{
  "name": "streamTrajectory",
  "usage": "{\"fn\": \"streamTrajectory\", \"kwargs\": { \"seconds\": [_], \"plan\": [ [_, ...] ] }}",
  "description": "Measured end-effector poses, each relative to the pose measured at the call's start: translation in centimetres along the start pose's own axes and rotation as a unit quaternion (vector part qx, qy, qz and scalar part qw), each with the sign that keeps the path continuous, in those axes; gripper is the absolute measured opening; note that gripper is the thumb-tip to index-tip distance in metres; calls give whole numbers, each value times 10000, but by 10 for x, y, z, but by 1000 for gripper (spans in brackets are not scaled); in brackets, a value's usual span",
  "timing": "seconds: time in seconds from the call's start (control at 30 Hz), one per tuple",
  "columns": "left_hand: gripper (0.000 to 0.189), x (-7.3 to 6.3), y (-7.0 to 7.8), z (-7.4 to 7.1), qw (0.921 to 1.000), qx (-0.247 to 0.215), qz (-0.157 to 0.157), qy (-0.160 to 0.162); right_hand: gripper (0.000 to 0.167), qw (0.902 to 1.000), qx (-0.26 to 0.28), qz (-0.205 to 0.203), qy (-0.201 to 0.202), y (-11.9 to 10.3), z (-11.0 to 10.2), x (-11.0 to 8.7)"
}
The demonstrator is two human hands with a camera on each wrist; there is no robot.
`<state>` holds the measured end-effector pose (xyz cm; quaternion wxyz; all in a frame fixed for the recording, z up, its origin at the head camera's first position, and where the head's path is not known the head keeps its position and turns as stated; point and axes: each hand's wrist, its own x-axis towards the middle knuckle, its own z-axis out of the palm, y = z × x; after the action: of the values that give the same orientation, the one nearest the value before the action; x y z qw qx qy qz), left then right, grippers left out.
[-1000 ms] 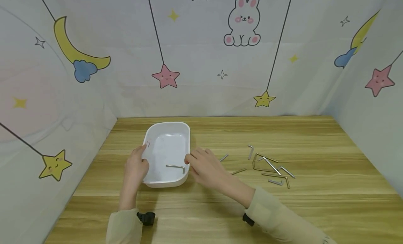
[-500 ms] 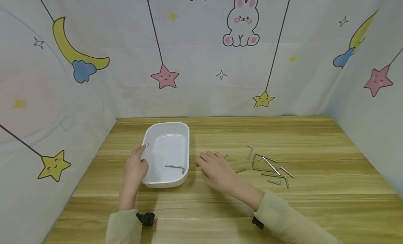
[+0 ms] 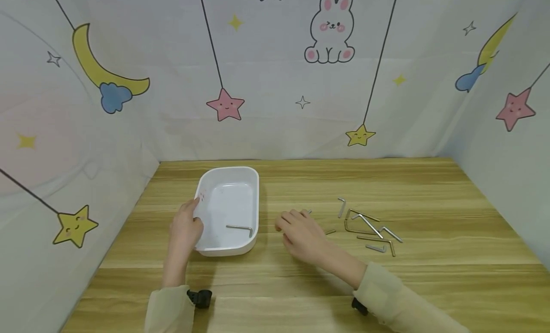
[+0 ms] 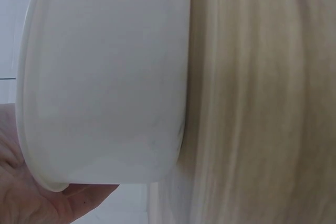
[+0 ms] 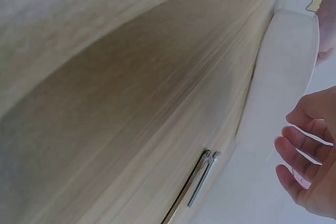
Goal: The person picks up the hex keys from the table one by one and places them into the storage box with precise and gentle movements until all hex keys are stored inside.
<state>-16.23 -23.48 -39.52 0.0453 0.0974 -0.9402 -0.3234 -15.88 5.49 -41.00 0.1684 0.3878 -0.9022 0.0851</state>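
White tray (image 3: 227,204): stood on the bench (image 3: 283,290), left of centre, its cavity facing up.
Tray contents: a single bent hex key (image 3: 240,227) is seen, laid near the tray's near right corner; whether the side wall is touched cannot be told.
Left grip (image 3: 185,228): the tray's left wall is pinched at the rim between thumb and fingers, by which the tray appears to be steadied.
Right grip (image 3: 302,235): held between the tray and the loose keys, touching neither as far as can be seen; fingers loosely bent, thumb spread from them, nothing pinched.
Keys by the right grip: a silver key (image 3: 310,212) and a brass-toned key (image 3: 330,232) are mostly hidden by the hand.
Loose hex keys (image 3: 369,226): grouped farther right on the bench, some crossing.
Step in hand: judged to be the transfer of keys into the tray, one placed, the next to be selected.
Next move: the right grip should be lowered over one of the two nearest keys, its shank pinched and lifted clear; the tray should be kept steady meanwhile.
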Motion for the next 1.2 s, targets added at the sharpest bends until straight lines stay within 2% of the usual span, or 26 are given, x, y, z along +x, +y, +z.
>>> {"fn": "streamTrajectory", "kwargs": {
  "seconds": [0.4, 0.87, 1.2],
  "plan": [
    [58, 1, 1, 0, 9999, -26, -93, -100, 18, 10000, -64, 22, -7, 9, 6, -12],
    [57, 0, 1, 0, 10000, -8, -62, -38, 21, 9995, 49, 198, -260, 20, 9, -23],
    [57, 0, 1, 0, 10000, 10, -26, 45, 22, 9995, 16, 226, -203, 26, 11, -30]
  ]
}}
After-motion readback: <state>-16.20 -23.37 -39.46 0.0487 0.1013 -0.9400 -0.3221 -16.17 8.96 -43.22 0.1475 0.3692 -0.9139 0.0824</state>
